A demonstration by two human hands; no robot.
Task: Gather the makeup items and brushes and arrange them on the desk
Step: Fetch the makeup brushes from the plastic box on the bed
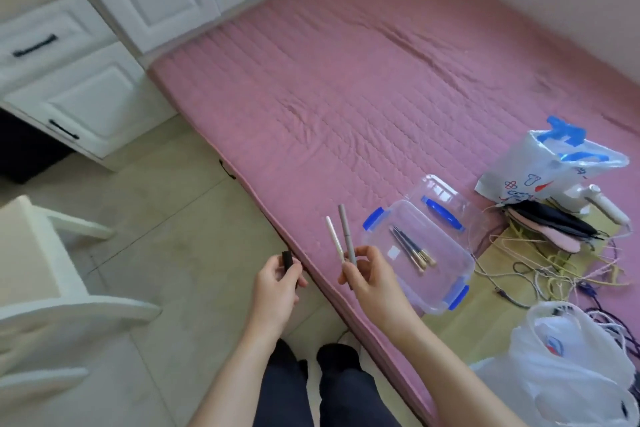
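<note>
A pink quilted mattress (363, 80) fills most of the view and serves as the landmark. On its near right part sits a clear plastic box (420, 258) with blue latches, its lid (446, 204) lying just behind it. Inside the box lie a few makeup brushes (414, 250). Just left of the box, over the mattress edge, the right hand (372, 282) pinches two slim makeup pens (343, 239) between thumb and curled fingers, the pens pointing upward. Beyond the mattress edge, over the tiled floor (173, 236), the left hand (277, 288) has its fingers curled round a small black tube (286, 259). White plastic bags (568, 350) and tangled cords (554, 270) lie right of the box.
</note>
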